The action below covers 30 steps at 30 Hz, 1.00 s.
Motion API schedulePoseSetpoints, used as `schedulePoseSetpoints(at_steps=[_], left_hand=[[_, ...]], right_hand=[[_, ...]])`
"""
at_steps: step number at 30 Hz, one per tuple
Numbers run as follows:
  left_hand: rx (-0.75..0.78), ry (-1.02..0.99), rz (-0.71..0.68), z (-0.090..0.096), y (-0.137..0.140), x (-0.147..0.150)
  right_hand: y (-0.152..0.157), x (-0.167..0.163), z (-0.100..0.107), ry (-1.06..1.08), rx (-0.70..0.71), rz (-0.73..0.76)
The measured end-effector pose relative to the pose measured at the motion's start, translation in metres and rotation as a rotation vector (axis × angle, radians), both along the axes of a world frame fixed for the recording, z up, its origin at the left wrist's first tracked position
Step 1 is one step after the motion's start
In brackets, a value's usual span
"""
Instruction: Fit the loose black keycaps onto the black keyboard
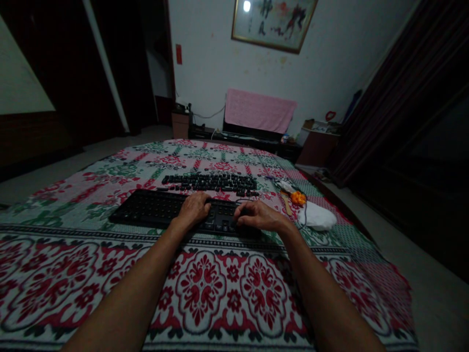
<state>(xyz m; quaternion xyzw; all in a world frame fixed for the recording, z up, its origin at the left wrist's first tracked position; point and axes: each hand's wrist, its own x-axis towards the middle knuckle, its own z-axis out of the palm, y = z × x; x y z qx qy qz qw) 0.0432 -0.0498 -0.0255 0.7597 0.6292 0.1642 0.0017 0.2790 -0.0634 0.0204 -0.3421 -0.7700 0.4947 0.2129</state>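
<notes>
A black computer keyboard (146,208) lies on a patterned cloth, most of its left part without keycaps. A few keycaps show at its lower right. My left hand (194,208) rests across the keyboard right of its middle, fingers bent over it and holding it. My right hand (258,215) is at the keyboard's right end, thumb and fingers curled together in a pinch. Whatever they hold there is too dark and small to make out. Just beyond the keyboard, many loose black keycaps (216,182) are laid out in rough rows.
On the right of the cloth (234,293) lie a white plastic bag (318,216), an orange bundle (298,198), a flat wooden stick (286,203) and a thin dark cord. Behind stand a low cabinet and a screen draped with a pink towel (260,110).
</notes>
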Motion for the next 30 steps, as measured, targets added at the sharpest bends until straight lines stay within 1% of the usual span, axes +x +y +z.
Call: schedulePoseSetpoints(at_steps=[2,5,8,12,14,16,21,24,26,28,30], left_hand=[[-0.003,-0.002,0.001,0.0,0.0,0.0],[0.003,0.006,0.001,0.001,0.0,0.0],[0.006,0.019,0.0,0.001,-0.001,0.0],[0.024,0.025,-0.012,-0.001,0.0,0.0],[0.031,0.028,-0.012,-0.003,0.002,-0.001],[0.035,0.029,-0.007,-0.005,0.003,-0.001],[0.051,0.026,-0.008,-0.007,0.004,-0.001],[0.06,0.03,-0.009,-0.007,0.003,0.0],[0.068,0.032,-0.01,-0.006,0.003,0.0],[0.073,0.03,-0.009,-0.006,0.002,0.0],[0.073,0.028,-0.008,-0.006,0.002,0.0]], right_hand=[[0.0,-0.001,0.0,0.016,-0.022,-0.002],[-0.001,-0.001,0.0,0.027,-0.006,0.01],[-0.002,-0.003,0.001,0.009,0.003,0.012],[-0.002,-0.005,0.001,-0.024,-0.041,-0.005],[-0.001,-0.006,0.002,-0.054,-0.032,-0.003],[-0.002,-0.007,0.002,-0.103,0.028,-0.003],[-0.01,-0.013,0.006,-0.295,0.286,0.009],[-0.017,-0.019,0.011,-0.367,0.37,0.015],[-0.019,-0.02,0.014,-0.387,0.369,0.017],[-0.018,-0.017,0.017,-0.374,0.321,0.019],[-0.014,-0.01,0.017,-0.311,0.262,0.02]])
